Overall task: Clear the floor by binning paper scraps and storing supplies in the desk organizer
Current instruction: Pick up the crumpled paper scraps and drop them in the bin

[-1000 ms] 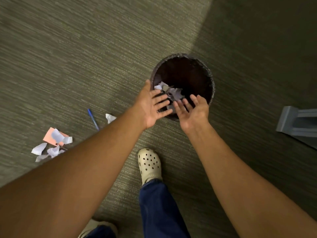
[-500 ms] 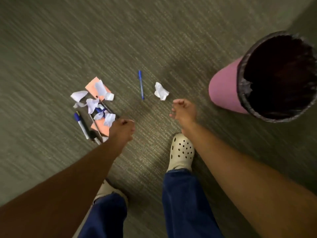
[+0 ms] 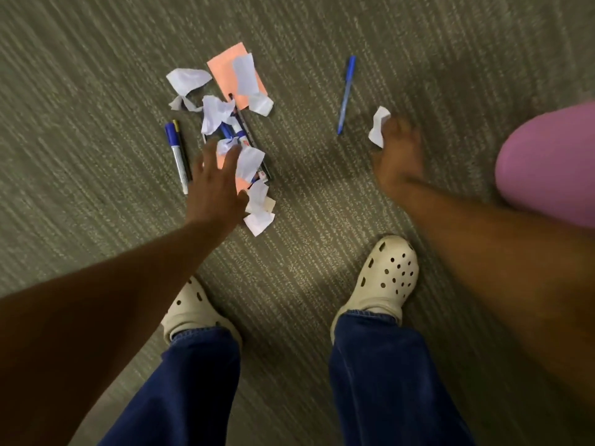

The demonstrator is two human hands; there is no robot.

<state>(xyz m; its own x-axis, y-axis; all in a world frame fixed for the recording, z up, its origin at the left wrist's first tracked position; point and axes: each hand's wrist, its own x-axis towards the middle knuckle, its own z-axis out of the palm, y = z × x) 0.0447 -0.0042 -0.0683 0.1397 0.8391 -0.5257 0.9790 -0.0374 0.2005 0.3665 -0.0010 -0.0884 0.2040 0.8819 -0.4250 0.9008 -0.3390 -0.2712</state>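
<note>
Left hand: the left hand [image 3: 216,185] is spread, fingers straight, holding nothing, over the near end of the paper scraps [image 3: 222,114].
Right hand: the right hand [image 3: 397,152] has fingertips at a lone crumpled scrap [image 3: 379,126]; blur hides whether it is pinched.
Marker: a marker [image 3: 176,156] lies just left of the left hand.
Pen: a blue pen [image 3: 346,94] lies between the hands.
Bin: a pink bin [image 3: 547,162] sits right of the right hand.

Dim even light, motion blur, wide-angle distortion
</note>
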